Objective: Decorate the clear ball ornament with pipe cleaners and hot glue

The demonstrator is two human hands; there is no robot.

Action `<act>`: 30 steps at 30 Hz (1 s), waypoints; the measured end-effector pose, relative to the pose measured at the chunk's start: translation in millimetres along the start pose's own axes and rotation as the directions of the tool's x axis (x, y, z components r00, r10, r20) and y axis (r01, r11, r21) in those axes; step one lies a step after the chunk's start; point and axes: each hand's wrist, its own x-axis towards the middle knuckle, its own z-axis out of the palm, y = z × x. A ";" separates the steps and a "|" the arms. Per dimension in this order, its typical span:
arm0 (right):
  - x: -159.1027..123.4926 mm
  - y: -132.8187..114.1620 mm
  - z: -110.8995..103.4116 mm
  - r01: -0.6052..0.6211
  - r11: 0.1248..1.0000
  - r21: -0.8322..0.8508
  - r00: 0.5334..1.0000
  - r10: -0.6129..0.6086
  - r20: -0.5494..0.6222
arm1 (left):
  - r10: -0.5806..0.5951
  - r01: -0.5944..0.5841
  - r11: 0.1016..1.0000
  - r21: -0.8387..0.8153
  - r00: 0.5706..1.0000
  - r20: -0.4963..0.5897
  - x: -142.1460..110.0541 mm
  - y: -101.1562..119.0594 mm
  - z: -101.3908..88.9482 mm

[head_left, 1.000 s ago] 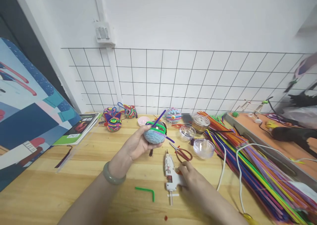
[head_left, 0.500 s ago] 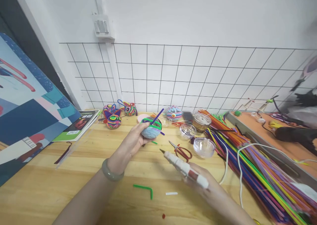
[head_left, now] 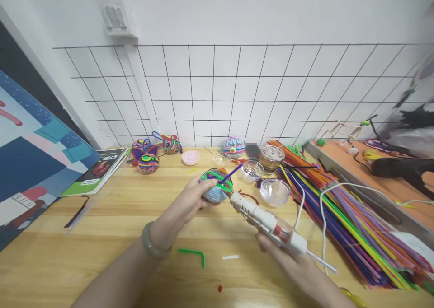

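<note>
My left hand (head_left: 190, 204) is closed round a small ball wrapped in light blue yarn (head_left: 213, 191), with a green pipe cleaner (head_left: 217, 181) and a purple pipe cleaner (head_left: 230, 172) on its top, held above the wooden table (head_left: 111, 226). My right hand (head_left: 288, 258) grips a white hot glue gun (head_left: 267, 222). The gun's nozzle points up and left and touches the ball's right side. A glue stick sticks out of the gun's rear at the lower right.
Red scissors lie behind the gun. Clear plastic half-shells (head_left: 274, 191) and a pile of coloured pipe cleaners (head_left: 346, 217) fill the right. A bent green piece (head_left: 193, 254) and a white scrap (head_left: 230, 257) lie near me. Finished woven figures (head_left: 147, 156) and a booklet (head_left: 98, 170) sit at the back left.
My right hand has lifted the glue gun off the table and brought its nozzle to the ball. My left hand has kept hold of the ball and turned it slightly.
</note>
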 end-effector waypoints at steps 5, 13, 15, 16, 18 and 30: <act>5.7 -11.3 -4.9 0.072 0.997 -0.009 0.997 -0.072 -0.001 | -0.047 0.047 0.999 0.024 0.999 -0.008 -1.4 0.6 2.0; 4.9 -7.6 -3.1 0.033 0.999 -0.013 0.999 -0.033 0.005 | -0.059 0.059 0.998 0.020 0.998 0.002 0.5 -2.6 1.7; 4.4 -6.8 -3.0 -0.002 1.000 -0.019 1.000 0.003 0.015 | -0.061 0.061 0.998 0.028 0.998 0.001 0.7 -3.1 1.9; 4.2 -6.4 -3.1 -0.012 1.000 -0.020 1.000 0.013 0.021 | -0.061 0.061 0.998 0.033 0.998 0.002 0.7 -3.3 2.0; 3.7 -5.3 -3.3 -0.019 1.000 -0.020 0.999 0.019 0.031 | -0.059 0.058 0.997 0.042 0.998 0.011 0.6 -3.8 2.1; 3.4 -4.6 -4.1 -0.052 0.998 -0.016 0.998 0.053 0.038 | -0.054 0.053 0.997 0.048 0.998 0.033 3.2 -6.8 1.3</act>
